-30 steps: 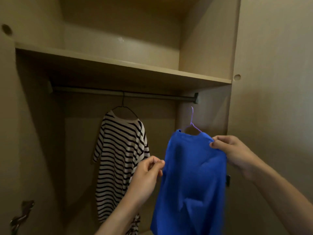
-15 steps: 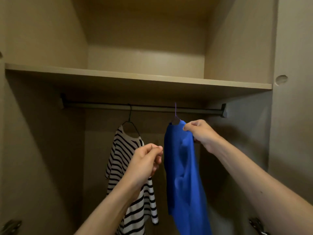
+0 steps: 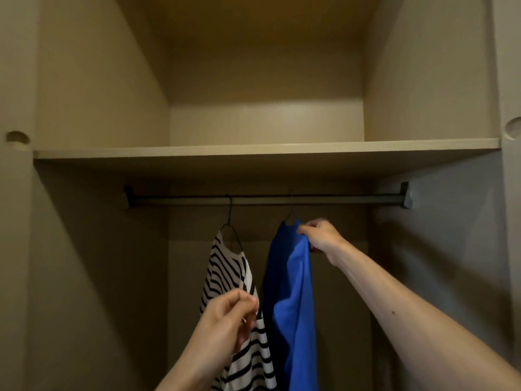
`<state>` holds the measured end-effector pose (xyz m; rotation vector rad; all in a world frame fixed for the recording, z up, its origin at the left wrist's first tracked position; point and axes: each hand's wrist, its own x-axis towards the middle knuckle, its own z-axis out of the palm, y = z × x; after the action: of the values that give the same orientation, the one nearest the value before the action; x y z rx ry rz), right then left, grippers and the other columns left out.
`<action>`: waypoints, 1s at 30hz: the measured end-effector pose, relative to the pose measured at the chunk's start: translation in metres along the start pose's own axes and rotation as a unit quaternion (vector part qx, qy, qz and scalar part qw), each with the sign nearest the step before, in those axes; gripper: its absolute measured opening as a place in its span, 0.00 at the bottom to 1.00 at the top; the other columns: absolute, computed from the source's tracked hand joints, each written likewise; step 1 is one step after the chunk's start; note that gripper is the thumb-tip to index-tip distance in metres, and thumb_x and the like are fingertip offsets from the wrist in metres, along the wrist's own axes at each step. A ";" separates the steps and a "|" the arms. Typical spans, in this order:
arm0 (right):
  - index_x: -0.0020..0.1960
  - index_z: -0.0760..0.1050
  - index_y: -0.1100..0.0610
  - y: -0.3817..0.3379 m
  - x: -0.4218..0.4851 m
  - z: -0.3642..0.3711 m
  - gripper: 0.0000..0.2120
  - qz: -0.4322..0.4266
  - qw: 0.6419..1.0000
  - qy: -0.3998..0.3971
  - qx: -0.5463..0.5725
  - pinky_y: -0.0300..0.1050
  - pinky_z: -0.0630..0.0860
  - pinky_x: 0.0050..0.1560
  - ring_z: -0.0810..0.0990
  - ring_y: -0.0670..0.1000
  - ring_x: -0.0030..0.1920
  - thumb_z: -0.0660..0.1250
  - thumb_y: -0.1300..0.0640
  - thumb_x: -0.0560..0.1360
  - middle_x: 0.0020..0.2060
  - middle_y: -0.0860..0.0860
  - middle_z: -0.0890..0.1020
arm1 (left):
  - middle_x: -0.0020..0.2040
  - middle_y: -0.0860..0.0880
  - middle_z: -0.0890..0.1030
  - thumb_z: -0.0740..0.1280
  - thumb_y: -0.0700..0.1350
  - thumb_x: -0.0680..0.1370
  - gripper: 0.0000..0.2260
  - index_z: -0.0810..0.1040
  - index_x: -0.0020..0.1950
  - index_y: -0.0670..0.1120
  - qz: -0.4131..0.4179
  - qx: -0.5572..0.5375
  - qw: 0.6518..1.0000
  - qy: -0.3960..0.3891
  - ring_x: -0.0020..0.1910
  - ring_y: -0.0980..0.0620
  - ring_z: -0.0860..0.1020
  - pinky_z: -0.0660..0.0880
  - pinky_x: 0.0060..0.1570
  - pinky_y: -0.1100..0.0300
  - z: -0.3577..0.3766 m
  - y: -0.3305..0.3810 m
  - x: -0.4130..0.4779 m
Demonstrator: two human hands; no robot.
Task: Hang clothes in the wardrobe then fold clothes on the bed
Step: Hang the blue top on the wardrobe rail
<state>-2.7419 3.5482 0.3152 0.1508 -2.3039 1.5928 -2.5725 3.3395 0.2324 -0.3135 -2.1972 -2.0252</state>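
A bright blue shirt (image 3: 293,292) hangs from the dark wardrobe rail (image 3: 338,199) on a thin hanger (image 3: 290,211) whose hook is over the rail. My right hand (image 3: 321,235) grips the blue shirt at its right shoulder, just below the rail. Left of it a black-and-white striped shirt (image 3: 225,266) hangs on a black hanger (image 3: 230,218). Lower down, my left hand (image 3: 231,317) is raised in front of the striped shirt with fingers curled against the thumb, and nothing shows in it.
A beige shelf (image 3: 253,151) runs across just above the rail. The wardrobe's side walls close in left and right. The rail is bare right of the blue shirt, up to its end bracket (image 3: 406,194).
My right hand has lifted the blue shirt up into the wardrobe, and its hanger hook now sits on the rail. My view has tilted upward and closer. My left hand stays curled.
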 end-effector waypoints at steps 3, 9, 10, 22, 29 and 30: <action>0.59 0.71 0.55 0.008 0.003 0.004 0.10 0.019 1.000 -0.009 -0.008 0.43 0.75 0.41 0.79 0.51 0.43 0.66 0.53 0.81 0.48 0.56 0.80 | 0.31 0.51 0.76 0.62 0.46 0.83 0.12 0.80 0.45 0.44 -0.012 0.018 1.000 0.008 0.29 0.56 0.71 0.65 0.28 0.67 -0.003 -0.003 -0.002; 0.60 0.72 0.57 0.018 0.005 0.007 0.11 -0.006 0.993 -0.010 -0.115 0.42 0.71 0.37 0.76 0.49 0.40 0.63 0.52 0.82 0.41 0.52 0.76 | 0.29 0.52 0.74 0.62 0.45 0.83 0.11 0.78 0.44 0.43 -0.001 0.036 0.999 0.017 0.26 0.57 0.69 0.63 0.25 0.67 -0.005 -0.007 -0.011; 0.59 0.72 0.57 0.018 0.004 0.006 0.10 -0.012 0.991 -0.010 -0.135 0.42 0.71 0.38 0.76 0.49 0.41 0.63 0.52 0.82 0.41 0.51 0.76 | 0.29 0.52 0.74 0.62 0.45 0.83 0.11 0.79 0.44 0.43 -0.004 0.037 0.999 0.017 0.26 0.57 0.69 0.63 0.25 0.67 -0.005 -0.008 -0.013; 0.57 0.73 0.47 0.033 -0.076 0.023 0.11 -0.126 0.984 0.090 -0.083 0.54 0.80 0.50 0.81 0.49 0.44 0.69 0.46 0.77 0.40 0.47 0.80 | 0.31 0.54 0.75 0.63 0.45 0.83 0.13 0.79 0.40 0.47 0.051 0.067 0.995 0.055 0.28 0.61 0.71 0.65 0.27 0.70 -0.021 -0.033 -0.053; 0.47 0.78 0.51 0.052 -0.180 0.084 0.03 -0.188 0.973 -0.122 0.065 0.42 0.70 0.34 0.70 0.43 0.30 0.70 0.52 0.78 0.29 0.44 0.71 | 0.32 0.51 0.72 0.64 0.43 0.83 0.12 0.76 0.39 0.49 0.112 0.126 0.975 0.148 0.32 0.55 0.68 0.64 0.30 0.66 -0.057 -0.064 -0.117; 0.46 0.78 0.50 0.054 -0.194 0.097 0.03 -0.194 0.966 -0.156 0.076 0.42 0.70 0.34 0.71 0.43 0.31 0.70 0.51 0.78 0.29 0.44 0.72 | 0.32 0.51 0.72 0.64 0.43 0.82 0.13 0.76 0.38 0.51 0.113 0.133 0.971 0.163 0.32 0.56 0.68 0.64 0.31 0.66 -0.063 -0.067 -0.128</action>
<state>-2.5947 3.4583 0.1722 0.8891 -2.1823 1.6208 -2.4673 3.2642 0.1420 -0.1734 -2.0822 -1.5200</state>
